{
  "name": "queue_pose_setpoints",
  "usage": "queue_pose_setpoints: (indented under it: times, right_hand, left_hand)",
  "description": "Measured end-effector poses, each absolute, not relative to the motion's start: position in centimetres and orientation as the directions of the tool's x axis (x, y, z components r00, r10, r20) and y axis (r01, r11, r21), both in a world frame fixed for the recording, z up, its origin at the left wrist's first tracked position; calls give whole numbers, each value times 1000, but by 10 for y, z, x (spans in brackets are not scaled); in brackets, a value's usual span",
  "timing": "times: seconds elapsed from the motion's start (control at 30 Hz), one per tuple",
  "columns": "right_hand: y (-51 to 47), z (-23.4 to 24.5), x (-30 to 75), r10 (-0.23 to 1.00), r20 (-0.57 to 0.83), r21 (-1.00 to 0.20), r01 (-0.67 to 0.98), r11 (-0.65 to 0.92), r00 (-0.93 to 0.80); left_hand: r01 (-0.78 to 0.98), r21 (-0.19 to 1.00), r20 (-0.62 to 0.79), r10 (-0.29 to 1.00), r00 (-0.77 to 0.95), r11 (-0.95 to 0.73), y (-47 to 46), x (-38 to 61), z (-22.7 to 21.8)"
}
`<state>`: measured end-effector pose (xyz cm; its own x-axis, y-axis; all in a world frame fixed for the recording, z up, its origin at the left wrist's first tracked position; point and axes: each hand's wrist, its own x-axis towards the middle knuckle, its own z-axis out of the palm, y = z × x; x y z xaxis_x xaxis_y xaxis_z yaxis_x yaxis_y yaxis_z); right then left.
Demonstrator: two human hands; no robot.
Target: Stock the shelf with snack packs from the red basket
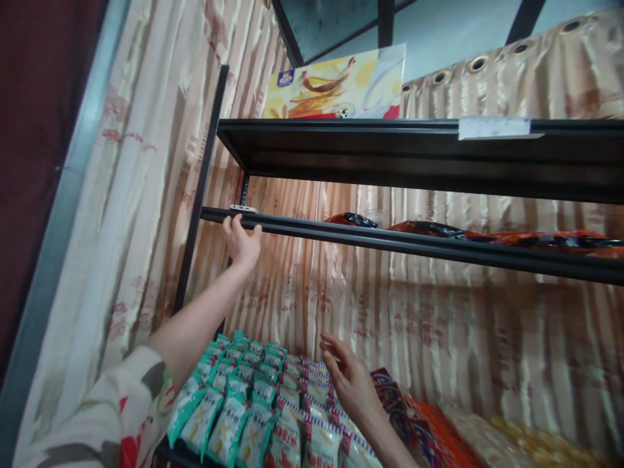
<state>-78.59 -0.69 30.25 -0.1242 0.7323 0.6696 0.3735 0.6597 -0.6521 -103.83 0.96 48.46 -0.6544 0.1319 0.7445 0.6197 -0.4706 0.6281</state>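
Observation:
My left hand (242, 243) is raised to the far left end of the middle shelf (312, 227). Its fingers are apart and rest against the black front edge. Just above the fingertips, a thin white object (242, 208) lies on that shelf; its kind is not clear. Lower down, my right hand (350, 377) hovers with nothing in it, its fingers loosely stretched out. Below and to the left of it are rows of green-and-white snack packets (229, 422). Striped red-and-white snack packets (322, 435) stand beside these, nearest my right hand.
A yellow printed box (336, 84) stands on the top shelf (341, 146), whose edge bears a white paper label (494, 128). Dark red-and-black packages (439, 229) lie along the middle shelf. Orange packages (439, 429) are at lower right. Patterned curtains (390, 312) hang behind.

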Motion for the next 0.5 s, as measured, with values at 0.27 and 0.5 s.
queue_pose_setpoints:
  times: [0.27,0.5]
  right_hand:
    - [12,281,-764,777,618,-705,355,614,-117]
    - [19,261,-743,797,594,-716,379,586,-110]
  left_hand:
    - [735,651,757,238,-609,-191,28,-1069,533]
    - [741,671,672,407,-619,18,22,-1082,557]
